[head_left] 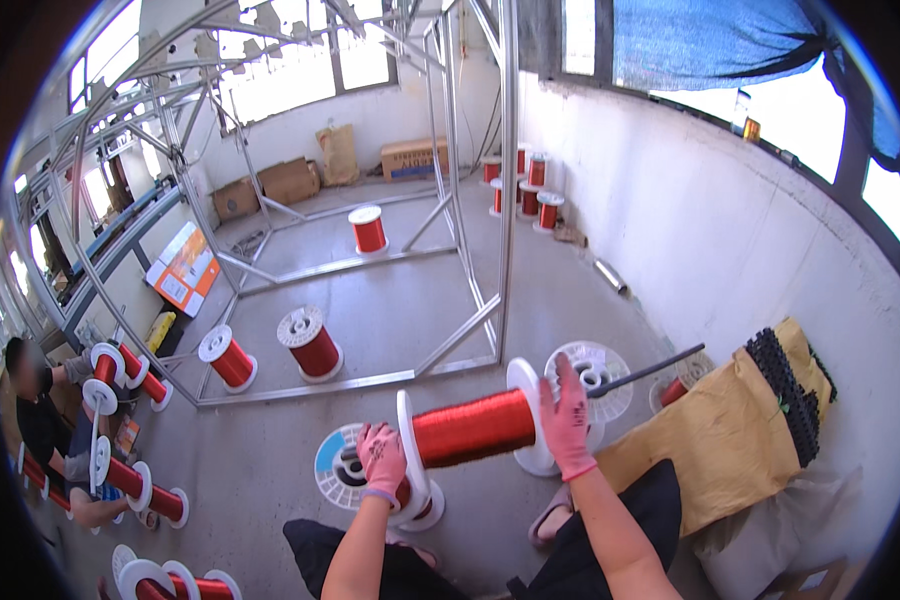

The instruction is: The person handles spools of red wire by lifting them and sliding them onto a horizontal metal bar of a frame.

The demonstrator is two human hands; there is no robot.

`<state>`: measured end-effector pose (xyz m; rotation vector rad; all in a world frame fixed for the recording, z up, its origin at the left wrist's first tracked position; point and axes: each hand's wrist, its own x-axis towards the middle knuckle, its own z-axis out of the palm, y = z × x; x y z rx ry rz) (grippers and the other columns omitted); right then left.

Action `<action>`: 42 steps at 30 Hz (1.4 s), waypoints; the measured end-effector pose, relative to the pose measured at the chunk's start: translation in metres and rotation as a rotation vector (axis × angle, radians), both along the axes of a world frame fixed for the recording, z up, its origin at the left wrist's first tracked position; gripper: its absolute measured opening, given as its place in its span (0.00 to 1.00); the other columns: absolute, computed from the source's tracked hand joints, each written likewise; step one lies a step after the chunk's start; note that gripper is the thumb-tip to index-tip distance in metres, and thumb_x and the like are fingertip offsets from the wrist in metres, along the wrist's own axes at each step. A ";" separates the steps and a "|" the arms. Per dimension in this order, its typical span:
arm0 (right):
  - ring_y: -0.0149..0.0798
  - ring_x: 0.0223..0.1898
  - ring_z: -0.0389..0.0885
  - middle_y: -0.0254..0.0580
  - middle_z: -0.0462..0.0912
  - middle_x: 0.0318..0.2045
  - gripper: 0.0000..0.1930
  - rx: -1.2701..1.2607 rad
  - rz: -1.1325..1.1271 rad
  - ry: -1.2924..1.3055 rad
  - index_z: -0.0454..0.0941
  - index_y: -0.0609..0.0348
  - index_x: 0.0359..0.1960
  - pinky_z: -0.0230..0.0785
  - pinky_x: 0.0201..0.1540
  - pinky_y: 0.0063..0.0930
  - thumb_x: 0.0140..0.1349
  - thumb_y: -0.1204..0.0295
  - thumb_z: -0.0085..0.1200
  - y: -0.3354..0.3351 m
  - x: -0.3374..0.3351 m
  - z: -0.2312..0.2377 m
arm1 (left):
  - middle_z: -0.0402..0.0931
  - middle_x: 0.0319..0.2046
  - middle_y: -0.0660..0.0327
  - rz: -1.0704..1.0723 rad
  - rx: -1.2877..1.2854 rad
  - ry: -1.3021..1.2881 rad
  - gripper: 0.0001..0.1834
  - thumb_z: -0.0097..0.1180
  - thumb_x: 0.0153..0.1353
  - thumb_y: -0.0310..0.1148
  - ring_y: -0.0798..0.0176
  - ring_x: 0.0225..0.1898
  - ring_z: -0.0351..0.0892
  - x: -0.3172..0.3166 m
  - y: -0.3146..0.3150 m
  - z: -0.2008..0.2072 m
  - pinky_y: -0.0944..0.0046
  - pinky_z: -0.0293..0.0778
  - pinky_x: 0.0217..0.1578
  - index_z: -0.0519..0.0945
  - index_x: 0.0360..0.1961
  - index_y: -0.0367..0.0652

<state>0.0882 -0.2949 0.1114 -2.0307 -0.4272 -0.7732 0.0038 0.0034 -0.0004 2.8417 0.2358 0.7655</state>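
Note:
A large spool of red wire (473, 428) with white flanges lies tilted sideways between my gloved hands, its right end higher. My left hand (381, 462), in a pink glove, is closed at its left flange; what the fingertips grip is partly hidden. My right hand (568, 418), also gloved, holds the right flange with its fingers stretched up along it. A black rod (655, 369) sticks out to the right beyond that hand. Below stand an upright spool (336, 483) at the left and another white-flanged spool (610, 368) at the right, both partly covered.
A metal frame (380, 382) stands ahead, with red spools (310, 345) in it. More spools (537, 175) sit by the right wall. At left, a person (45, 410) is near several spools (130, 480). Yellow sacking (680, 450) lies at the right.

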 end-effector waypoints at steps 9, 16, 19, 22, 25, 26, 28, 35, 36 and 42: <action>0.58 0.58 0.73 0.59 0.74 0.57 0.23 -0.108 -0.078 0.484 0.67 0.68 0.62 0.64 0.61 0.42 0.69 0.68 0.46 -0.067 -0.080 -0.205 | 0.84 0.38 0.58 0.050 0.055 -0.019 0.13 0.51 0.59 0.38 0.56 0.53 0.76 0.007 0.011 -0.006 0.50 0.60 0.63 0.86 0.30 0.45; 0.62 0.52 0.75 0.66 0.77 0.50 0.26 -0.029 0.019 0.134 0.68 0.72 0.59 0.66 0.58 0.44 0.67 0.64 0.53 -0.012 -0.015 -0.075 | 0.84 0.38 0.59 0.001 0.062 -0.033 0.14 0.49 0.60 0.37 0.57 0.52 0.77 0.003 0.002 -0.017 0.52 0.60 0.62 0.86 0.29 0.45; 0.60 0.56 0.76 0.63 0.77 0.53 0.22 -0.342 -0.011 0.280 0.64 0.67 0.64 0.67 0.58 0.42 0.70 0.71 0.43 -0.050 -0.080 -0.163 | 0.83 0.38 0.60 0.000 0.048 0.000 0.13 0.51 0.59 0.38 0.58 0.53 0.76 0.005 -0.003 -0.018 0.53 0.59 0.63 0.86 0.29 0.46; 0.61 0.55 0.75 0.60 0.78 0.51 0.23 0.128 -0.039 0.539 0.64 0.68 0.63 0.66 0.59 0.43 0.71 0.68 0.44 -0.069 -0.075 -0.195 | 0.83 0.38 0.60 0.015 0.102 -0.177 0.12 0.52 0.58 0.38 0.58 0.53 0.76 0.008 0.007 -0.033 0.53 0.58 0.64 0.85 0.29 0.45; 0.59 0.55 0.76 0.62 0.77 0.53 0.23 0.280 0.062 0.315 0.66 0.69 0.62 0.66 0.59 0.41 0.70 0.67 0.47 -0.029 -0.042 -0.045 | 0.84 0.38 0.60 0.027 0.052 0.000 0.13 0.52 0.58 0.38 0.58 0.52 0.76 -0.002 0.009 -0.027 0.52 0.58 0.64 0.86 0.28 0.45; 0.58 0.54 0.76 0.63 0.77 0.53 0.23 0.295 0.119 0.151 0.67 0.70 0.61 0.67 0.59 0.40 0.70 0.66 0.49 -0.021 -0.020 -0.030 | 0.84 0.38 0.61 0.022 0.058 -0.012 0.13 0.51 0.58 0.37 0.58 0.52 0.76 0.001 0.007 -0.019 0.52 0.58 0.64 0.86 0.28 0.46; 0.57 0.55 0.77 0.62 0.78 0.52 0.23 0.069 0.070 0.005 0.67 0.71 0.60 0.66 0.59 0.40 0.70 0.66 0.50 -0.003 -0.008 -0.020 | 0.83 0.37 0.61 0.019 0.062 -0.010 0.12 0.51 0.59 0.36 0.59 0.52 0.76 -0.002 0.005 -0.016 0.52 0.58 0.63 0.86 0.27 0.46; 0.59 0.58 0.73 0.63 0.74 0.56 0.27 -0.282 -0.203 0.749 0.61 0.66 0.65 0.65 0.60 0.46 0.68 0.64 0.44 -0.097 -0.093 -0.253 | 0.84 0.37 0.60 -0.024 0.024 -0.031 0.14 0.49 0.60 0.37 0.57 0.50 0.78 0.007 -0.019 -0.009 0.53 0.60 0.62 0.86 0.28 0.46; 0.58 0.54 0.77 0.63 0.76 0.55 0.25 -0.244 -0.238 0.547 0.63 0.64 0.65 0.68 0.57 0.45 0.70 0.63 0.41 -0.076 -0.083 -0.219 | 0.84 0.37 0.59 0.023 0.108 -0.056 0.13 0.49 0.60 0.37 0.58 0.50 0.78 0.000 -0.009 -0.006 0.53 0.61 0.62 0.86 0.29 0.47; 0.57 0.59 0.74 0.65 0.74 0.57 0.24 0.090 0.044 0.086 0.67 0.74 0.61 0.65 0.61 0.39 0.70 0.66 0.48 0.001 -0.009 -0.012 | 0.83 0.33 0.61 0.036 0.074 -0.046 0.15 0.49 0.61 0.39 0.59 0.48 0.78 0.001 0.001 -0.011 0.53 0.61 0.61 0.86 0.26 0.48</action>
